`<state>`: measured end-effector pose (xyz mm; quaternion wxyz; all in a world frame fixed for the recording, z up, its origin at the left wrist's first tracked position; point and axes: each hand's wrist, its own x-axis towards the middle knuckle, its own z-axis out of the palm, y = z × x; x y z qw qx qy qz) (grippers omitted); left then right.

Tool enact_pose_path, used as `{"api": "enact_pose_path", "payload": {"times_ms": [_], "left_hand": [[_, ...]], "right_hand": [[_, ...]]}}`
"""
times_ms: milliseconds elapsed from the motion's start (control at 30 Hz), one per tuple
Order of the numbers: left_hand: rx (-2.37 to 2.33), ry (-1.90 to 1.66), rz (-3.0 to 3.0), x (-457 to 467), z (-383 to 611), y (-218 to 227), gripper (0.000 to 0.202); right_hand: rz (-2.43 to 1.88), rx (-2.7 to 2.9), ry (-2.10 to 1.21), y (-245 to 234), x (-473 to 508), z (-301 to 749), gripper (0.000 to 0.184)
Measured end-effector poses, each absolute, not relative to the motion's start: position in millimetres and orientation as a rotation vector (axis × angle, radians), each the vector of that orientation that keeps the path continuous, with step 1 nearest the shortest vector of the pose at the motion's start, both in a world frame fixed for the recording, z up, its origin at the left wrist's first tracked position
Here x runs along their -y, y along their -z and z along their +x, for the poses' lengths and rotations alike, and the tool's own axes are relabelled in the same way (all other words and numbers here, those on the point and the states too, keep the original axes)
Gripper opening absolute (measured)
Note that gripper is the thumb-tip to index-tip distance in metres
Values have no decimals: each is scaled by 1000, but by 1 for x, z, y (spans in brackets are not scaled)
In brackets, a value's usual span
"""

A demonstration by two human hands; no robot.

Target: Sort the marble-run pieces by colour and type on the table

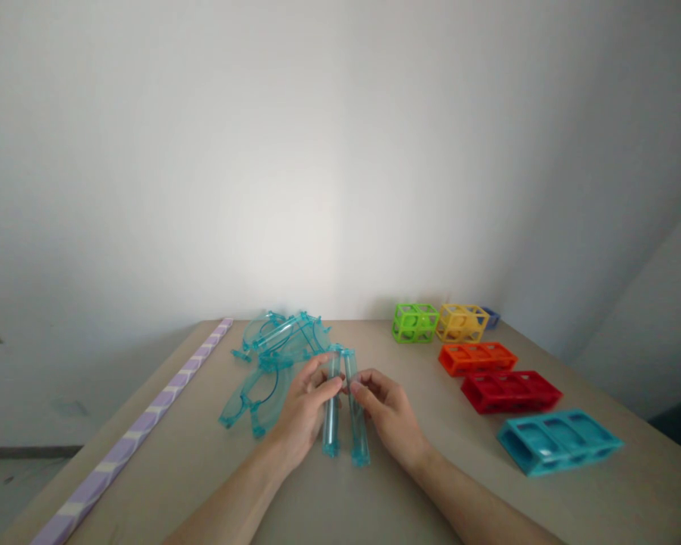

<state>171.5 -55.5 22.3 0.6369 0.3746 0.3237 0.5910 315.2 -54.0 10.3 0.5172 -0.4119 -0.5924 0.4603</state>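
Both hands are low over the near middle of the tabletop (204, 469), each with one clear teal tube. The left hand (302, 415) has its fingers (324, 387) closed on the left tube (331, 431). The right hand (390, 415) pinches the right tube (357, 435) between thumb and fingertips. The tubes lie parallel and touching, with their near ends almost level, as if held that way to compare them. A heap of curved clear pieces (278, 344) lies just beyond. Coloured blocks run along the right, from the green block (414, 323) far back to the teal block (559, 441) nearest. A purple strip (147, 412) edges the left.
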Motion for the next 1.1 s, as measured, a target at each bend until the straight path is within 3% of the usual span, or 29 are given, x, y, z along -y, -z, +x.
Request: {"api": "enact_pose_path", "payload": {"times_ms": [600, 967, 1100], "left_hand": [[-765, -1238, 1176, 53, 166, -14, 37], [-648, -1192, 909, 58, 169, -25, 34], [-732, -1249, 915, 59, 168, -26, 38]], "right_hand": [[-1070, 1342, -1083, -7, 54, 318, 38], [-1041, 1098, -1273, -18, 58, 317, 42], [-1033, 1023, -1190, -20, 55, 322, 36]]}}
